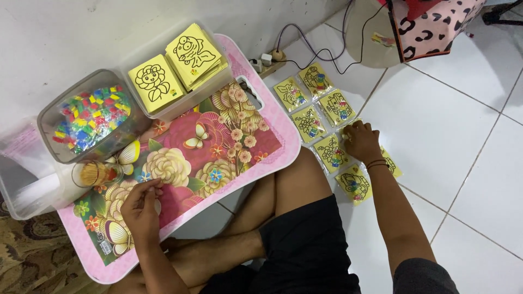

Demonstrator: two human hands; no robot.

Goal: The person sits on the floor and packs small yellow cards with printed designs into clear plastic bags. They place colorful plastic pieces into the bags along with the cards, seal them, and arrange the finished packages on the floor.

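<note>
My right hand (360, 140) reaches out to the floor on the right and presses on a yellow picture card in a clear sleeve, among several such packed cards (308, 121) laid in rows on the white tiles. My left hand (140, 204) rests on the pink flowered lap table (229, 139), fingers curled together near a small pale thing; whether it holds anything I cannot tell. A clear box of yellow line-drawing cards (177, 68) sits at the table's far edge.
A clear tub of small multicoloured packets (90, 117) stands at the table's left, with a cup of thin wooden sticks (97, 173) beside it and a translucent container (24, 174) further left. A power strip and cables (267, 60) lie by the wall. A leopard-print bag (430, 27) stands at top right.
</note>
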